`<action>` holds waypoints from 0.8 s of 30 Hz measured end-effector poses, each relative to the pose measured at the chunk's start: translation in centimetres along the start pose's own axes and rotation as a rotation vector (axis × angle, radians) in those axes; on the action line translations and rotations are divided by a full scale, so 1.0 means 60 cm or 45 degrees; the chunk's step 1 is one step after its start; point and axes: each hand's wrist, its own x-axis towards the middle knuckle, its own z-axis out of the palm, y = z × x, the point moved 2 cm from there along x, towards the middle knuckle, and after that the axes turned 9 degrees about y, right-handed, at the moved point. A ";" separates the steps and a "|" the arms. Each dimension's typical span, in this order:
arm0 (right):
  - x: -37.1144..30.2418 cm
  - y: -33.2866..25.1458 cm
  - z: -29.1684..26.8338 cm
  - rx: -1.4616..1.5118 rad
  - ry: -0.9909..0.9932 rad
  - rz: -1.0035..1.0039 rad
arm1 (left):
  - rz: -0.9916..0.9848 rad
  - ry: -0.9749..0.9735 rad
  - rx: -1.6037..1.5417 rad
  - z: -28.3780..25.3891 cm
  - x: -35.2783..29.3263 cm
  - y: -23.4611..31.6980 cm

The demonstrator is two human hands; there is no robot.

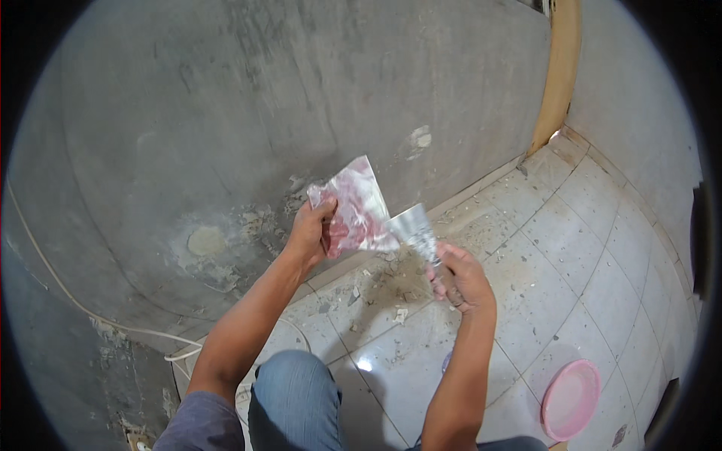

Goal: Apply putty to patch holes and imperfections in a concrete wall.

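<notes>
My left hand (314, 228) is closed on the left edge of a flat, four-cornered piece (359, 203), streaked pink and white; whether it is a board or a packet I cannot tell. In my right hand (460, 276) is a putty knife (412, 224), gripped by its handle. Its broad metal blade points up and left, and one corner meets or overlaps the lower right edge of the streaked piece. Both are held in front of the grey wall (226, 113), above the floor. Pale patches (207, 241) mark the wall left of my left hand.
A pink basin (571, 400) stands on the tiled floor (541, 282) at lower right. Plaster crumbs (402, 316) lie scattered along the wall's foot. A white cable (64, 295) runs down at the left. My bent knee (295, 398) is below; a wooden post (558, 75) rises at far right.
</notes>
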 end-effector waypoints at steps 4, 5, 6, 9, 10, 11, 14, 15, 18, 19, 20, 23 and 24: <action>-0.010 -0.013 0.010 -0.027 0.009 0.048 | 0.044 0.128 -0.176 0.067 0.001 -0.006; -0.014 -0.005 0.006 -0.070 0.082 0.078 | 0.079 0.118 -0.212 0.072 -0.003 -0.015; -0.010 -0.001 0.002 -0.065 0.089 0.086 | 0.112 0.110 -0.249 0.073 -0.007 -0.024; 0.018 0.009 -0.009 -0.193 0.071 0.100 | 0.143 0.072 -0.311 0.052 -0.006 -0.055; 0.026 0.021 -0.013 -0.179 0.042 0.100 | 0.178 0.065 -0.249 0.046 -0.010 -0.067; 0.034 0.026 -0.013 -0.166 0.008 0.087 | 0.226 0.051 -0.188 0.042 -0.009 -0.073; 0.031 0.048 -0.014 -0.056 0.055 0.129 | 0.417 0.052 0.041 0.037 -0.020 -0.100; 0.033 0.053 -0.016 -0.059 0.075 0.119 | 0.410 0.032 0.033 0.037 -0.020 -0.104; 0.041 0.065 -0.021 -0.017 0.088 0.112 | 0.510 -0.015 0.171 0.031 -0.014 -0.111; 0.044 0.067 -0.022 0.007 0.093 0.117 | 0.611 -0.054 0.303 0.030 -0.009 -0.112; 0.048 0.067 -0.022 0.031 0.086 0.126 | 0.718 -0.082 0.439 0.026 -0.004 -0.112; 0.057 0.058 -0.021 -0.024 0.071 0.124 | 0.908 -0.170 0.755 0.020 0.008 -0.114; 0.061 0.054 -0.024 -0.031 0.093 0.124 | 0.898 -0.184 0.739 0.025 0.011 -0.110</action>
